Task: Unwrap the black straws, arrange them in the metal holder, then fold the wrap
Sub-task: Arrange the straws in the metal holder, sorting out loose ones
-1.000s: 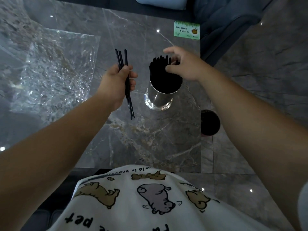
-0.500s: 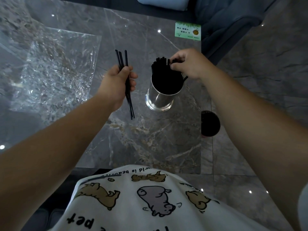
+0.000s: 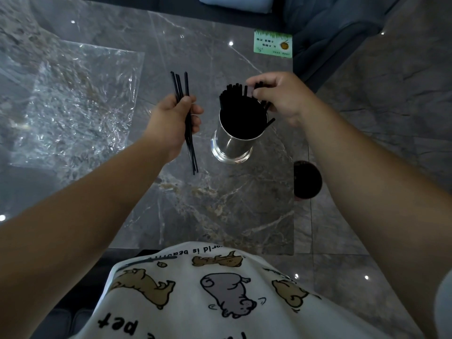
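We see the left hand closed around a few black straws beside the metal holder, where the right hand pinches the tops of the packed straws, while the clear wrap lies flat at left.

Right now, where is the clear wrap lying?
In the head view, the wrap lies flat and unfolded on the left of the table, beyond the left hand, which grips a few straws; the holder stands further right.
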`<state>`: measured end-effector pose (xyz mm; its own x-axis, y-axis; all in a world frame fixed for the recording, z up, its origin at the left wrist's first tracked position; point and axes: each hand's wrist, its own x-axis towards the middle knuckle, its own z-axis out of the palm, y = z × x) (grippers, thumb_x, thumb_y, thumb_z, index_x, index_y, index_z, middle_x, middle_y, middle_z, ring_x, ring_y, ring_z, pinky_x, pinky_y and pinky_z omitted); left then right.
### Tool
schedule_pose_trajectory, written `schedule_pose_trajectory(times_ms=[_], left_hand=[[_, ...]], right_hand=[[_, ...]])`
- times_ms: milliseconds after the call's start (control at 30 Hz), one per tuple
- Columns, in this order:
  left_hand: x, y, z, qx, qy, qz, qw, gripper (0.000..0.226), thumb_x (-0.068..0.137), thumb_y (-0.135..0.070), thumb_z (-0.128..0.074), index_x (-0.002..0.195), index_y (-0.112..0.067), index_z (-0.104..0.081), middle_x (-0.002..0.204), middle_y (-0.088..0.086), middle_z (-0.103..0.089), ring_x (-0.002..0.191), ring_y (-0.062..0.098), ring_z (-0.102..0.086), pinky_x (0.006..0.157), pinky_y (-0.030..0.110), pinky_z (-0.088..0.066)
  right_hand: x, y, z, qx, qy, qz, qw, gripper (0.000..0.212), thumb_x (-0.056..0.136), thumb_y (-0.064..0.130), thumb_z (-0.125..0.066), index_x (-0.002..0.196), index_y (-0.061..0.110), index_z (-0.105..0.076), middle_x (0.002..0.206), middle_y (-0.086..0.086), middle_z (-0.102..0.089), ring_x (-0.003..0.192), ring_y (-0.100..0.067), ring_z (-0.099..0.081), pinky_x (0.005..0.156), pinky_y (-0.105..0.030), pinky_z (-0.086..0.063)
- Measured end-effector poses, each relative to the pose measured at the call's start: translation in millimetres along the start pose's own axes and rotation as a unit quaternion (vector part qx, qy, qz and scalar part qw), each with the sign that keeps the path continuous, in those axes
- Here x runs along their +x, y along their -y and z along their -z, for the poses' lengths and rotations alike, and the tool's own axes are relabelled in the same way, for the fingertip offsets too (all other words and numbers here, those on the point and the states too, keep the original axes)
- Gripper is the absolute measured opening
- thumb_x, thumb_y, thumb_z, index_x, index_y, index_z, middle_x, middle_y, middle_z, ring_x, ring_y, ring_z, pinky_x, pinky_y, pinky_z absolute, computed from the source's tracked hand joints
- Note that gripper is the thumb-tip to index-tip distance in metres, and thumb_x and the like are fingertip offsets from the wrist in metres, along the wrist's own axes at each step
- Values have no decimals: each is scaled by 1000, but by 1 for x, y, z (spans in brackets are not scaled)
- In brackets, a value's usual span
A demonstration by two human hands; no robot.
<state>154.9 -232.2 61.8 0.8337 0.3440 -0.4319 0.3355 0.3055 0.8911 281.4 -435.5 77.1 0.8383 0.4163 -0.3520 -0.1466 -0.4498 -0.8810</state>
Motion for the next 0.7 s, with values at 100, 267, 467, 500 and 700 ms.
schedule_pose_trajectory(times_ms=[100,267,467,500,700], left_hand=[[2,0,0,2,2,3,1000,16,103,-17,-41,103,-11,-56,82,3,-63,63,12,-55,63,27,-49],[5,-1,1,1,4,1,1000,17,102,-18,-42,105,-10,-56,82,3,-64,63,12,-55,63,27,-48],[6,-2,2,-3,3,1,1000,16,102,-17,-42,103,-11,-56,80,3,-63,62,12,-55,62,28,-48],[6,-2,2,-3,1,1,1000,16,102,-17,-42,103,-11,-56,80,3,-63,62,12,-55,62,28,-48],[8,-4,3,0,7,0,1000,16,102,-18,-41,104,-11,-56,82,3,-63,64,13,-55,63,28,-48]], right_hand=[[0,2,0,-13,-14,10,1000,29,87,8,-64,101,33,-65,94,5,-64,77,-3,-63,66,-20,-54],[1,4,-2,-13,-34,24,999,21,85,7,-65,90,26,-59,83,3,-61,70,-8,-61,58,-23,-51],[3,2,-5,-35,-54,60,996,16,84,6,-67,87,20,-62,76,3,-63,64,-6,-58,59,-20,-49],[4,1,-5,-42,-57,67,995,15,84,6,-67,86,20,-62,75,3,-63,64,-6,-57,61,-20,-49],[8,-3,-6,-145,-82,108,980,10,84,17,-66,83,26,-62,77,5,-64,70,-7,-57,71,-27,-50]])
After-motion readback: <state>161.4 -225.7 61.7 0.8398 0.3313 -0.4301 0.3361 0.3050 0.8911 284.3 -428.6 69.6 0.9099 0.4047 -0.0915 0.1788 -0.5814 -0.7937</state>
